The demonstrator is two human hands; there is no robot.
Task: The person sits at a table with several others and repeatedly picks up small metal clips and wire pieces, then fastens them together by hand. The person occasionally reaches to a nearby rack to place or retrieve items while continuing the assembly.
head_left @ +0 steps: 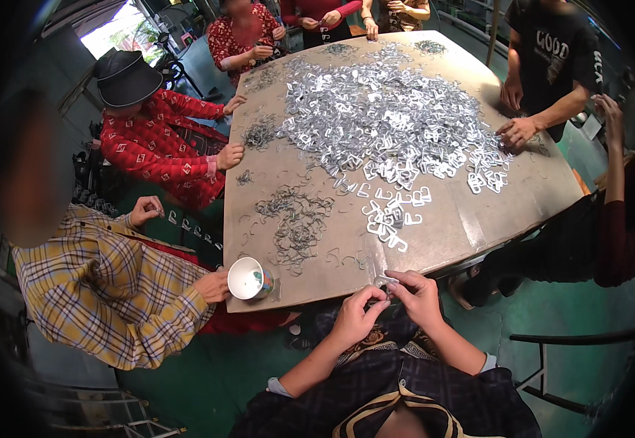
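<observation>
Our left hand (359,312) and right hand (419,298) pinch a clip (385,279) between narrowed fingers, seemingly mid-assembly; the next move needs steady alignment.

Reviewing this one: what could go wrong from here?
The small pale piece is at the fingertips of the left hand and right hand, by the near edge of the table; it might slip off.

The cup stands at the table's corner, next to a co-worker's hand, and might get knocked over.

The thin curved pieces lie loosely overlapped and could snag when picked up.
</observation>
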